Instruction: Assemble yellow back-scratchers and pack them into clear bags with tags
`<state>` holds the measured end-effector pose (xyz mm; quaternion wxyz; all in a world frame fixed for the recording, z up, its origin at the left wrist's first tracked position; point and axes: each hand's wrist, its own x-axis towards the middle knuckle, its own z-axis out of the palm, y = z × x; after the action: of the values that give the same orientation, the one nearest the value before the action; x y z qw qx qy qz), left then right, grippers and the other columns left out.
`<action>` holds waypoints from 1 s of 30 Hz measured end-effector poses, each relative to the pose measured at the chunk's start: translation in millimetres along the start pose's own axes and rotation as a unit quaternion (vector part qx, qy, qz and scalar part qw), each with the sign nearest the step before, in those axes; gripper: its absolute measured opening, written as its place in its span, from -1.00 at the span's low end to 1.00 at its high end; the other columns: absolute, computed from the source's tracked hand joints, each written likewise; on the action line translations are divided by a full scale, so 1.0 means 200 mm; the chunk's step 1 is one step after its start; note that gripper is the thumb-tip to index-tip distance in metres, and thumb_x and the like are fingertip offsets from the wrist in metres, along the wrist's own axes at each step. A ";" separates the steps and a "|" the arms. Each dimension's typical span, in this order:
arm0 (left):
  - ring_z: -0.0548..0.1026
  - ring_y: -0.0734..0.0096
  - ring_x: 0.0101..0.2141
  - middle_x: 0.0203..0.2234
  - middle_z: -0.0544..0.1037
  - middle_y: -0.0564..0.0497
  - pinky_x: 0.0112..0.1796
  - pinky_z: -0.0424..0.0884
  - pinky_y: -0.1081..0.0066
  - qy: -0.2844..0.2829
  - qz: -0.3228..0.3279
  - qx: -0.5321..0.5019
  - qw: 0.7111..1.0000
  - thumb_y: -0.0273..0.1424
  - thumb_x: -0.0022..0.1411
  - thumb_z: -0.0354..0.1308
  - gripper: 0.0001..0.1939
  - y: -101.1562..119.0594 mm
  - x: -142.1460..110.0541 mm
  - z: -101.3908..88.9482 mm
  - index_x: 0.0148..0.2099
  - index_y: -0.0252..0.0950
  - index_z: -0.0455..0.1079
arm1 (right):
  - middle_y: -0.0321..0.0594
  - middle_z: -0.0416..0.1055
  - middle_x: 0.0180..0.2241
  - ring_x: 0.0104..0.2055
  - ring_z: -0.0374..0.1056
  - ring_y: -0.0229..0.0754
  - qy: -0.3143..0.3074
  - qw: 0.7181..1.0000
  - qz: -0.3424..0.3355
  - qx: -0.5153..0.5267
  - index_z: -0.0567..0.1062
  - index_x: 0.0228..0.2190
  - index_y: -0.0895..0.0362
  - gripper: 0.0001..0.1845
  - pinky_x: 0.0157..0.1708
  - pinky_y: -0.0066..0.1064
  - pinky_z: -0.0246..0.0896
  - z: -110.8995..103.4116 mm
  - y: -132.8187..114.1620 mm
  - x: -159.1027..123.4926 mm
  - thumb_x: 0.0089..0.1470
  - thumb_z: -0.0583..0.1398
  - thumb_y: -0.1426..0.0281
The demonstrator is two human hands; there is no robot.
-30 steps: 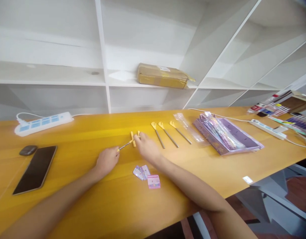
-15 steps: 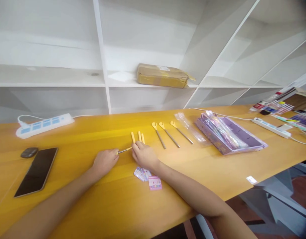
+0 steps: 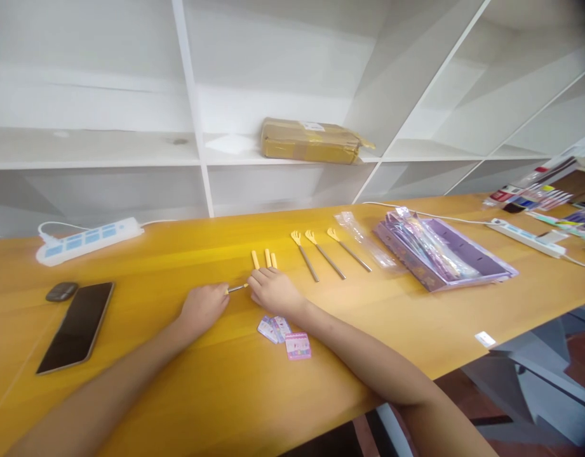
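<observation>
A slim metal rod with yellow ends [image 3: 237, 289] spans the gap between my hands, held nearly level just over the table. My left hand [image 3: 205, 308] is closed round its left end. At the right end, the fingers of my right hand [image 3: 275, 293] are closed on its yellow tip, and they hide that part. Just behind my right hand lie yellow sticks, one [image 3: 255, 259] on the left and two [image 3: 270, 258] side by side. To their right are three back scratchers with yellow claw heads and metal shafts [image 3: 309, 263]. Small printed cards [image 3: 298, 346] lie in front of my right wrist.
A purple box [image 3: 487, 278] holding plastic-wrapped items stands to the right, beside a clear plastic sleeve [image 3: 366, 238]. On the left are a phone [image 3: 75, 327], a black mouse [image 3: 61, 291] and a white power strip [image 3: 89, 241]. A cardboard parcel [image 3: 311, 141] rests on the shelf.
My right hand has shifted slightly left along the rod, and its fingers lie flatter over the tip. The view has tilted a little; the laid-out things stay put.
</observation>
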<state>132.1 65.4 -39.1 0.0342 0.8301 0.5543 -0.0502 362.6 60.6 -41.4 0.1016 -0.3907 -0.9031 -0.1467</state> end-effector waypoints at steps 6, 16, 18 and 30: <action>0.67 0.05 -0.25 -0.27 0.68 -0.20 -0.26 0.46 0.25 -0.014 0.004 0.011 1.000 -0.37 0.47 -0.10 -0.67 0.01 0.01 -0.01 -0.11 -0.26 0.51 | -0.11 0.43 -0.25 -0.25 0.32 -0.10 -0.048 0.999 -0.014 0.015 0.41 -0.20 0.18 -0.88 -0.22 -0.28 0.06 -0.03 0.00 0.02 0.38 0.11 0.39; 0.66 0.06 -0.26 -0.29 0.68 -0.21 -0.23 0.46 0.24 -0.037 0.004 0.029 0.999 -0.42 0.45 -0.12 -0.65 -0.02 0.03 -0.03 -0.12 -0.26 0.53 | -0.15 0.44 -0.33 -0.29 0.27 -0.15 0.027 0.997 -0.011 -0.077 0.45 -0.33 0.15 -0.72 -0.11 -0.27 0.05 -0.26 0.65 -0.53 0.43 0.03 0.41; 0.66 0.09 -0.27 -0.30 0.68 -0.20 -0.24 0.45 0.26 -0.036 0.008 0.033 0.999 -0.43 0.44 -0.11 -0.66 -0.01 0.03 -0.03 -0.13 -0.25 0.53 | -0.15 0.47 -0.31 -0.25 0.31 -0.15 0.031 0.995 -0.007 -0.095 0.47 -0.29 0.15 -0.72 -0.06 -0.28 0.08 -0.32 0.77 -0.71 0.44 0.02 0.42; 0.66 0.10 -0.27 -0.30 0.69 -0.15 -0.29 0.42 0.28 -0.034 0.036 0.036 0.998 -0.40 0.44 -0.09 -0.66 -0.03 0.04 -0.01 -0.19 -0.22 0.53 | 0.09 0.58 -0.09 -0.07 0.46 0.05 -0.027 0.961 0.204 -0.183 0.52 -0.21 -0.03 -0.73 -0.10 -0.11 0.13 -0.57 1.26 -1.69 0.36 0.02 0.38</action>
<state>128.6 74.8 -37.9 0.0249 0.8482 0.5202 -0.0966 782.8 -43.2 12.1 0.0314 -0.5827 -0.7642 -0.2748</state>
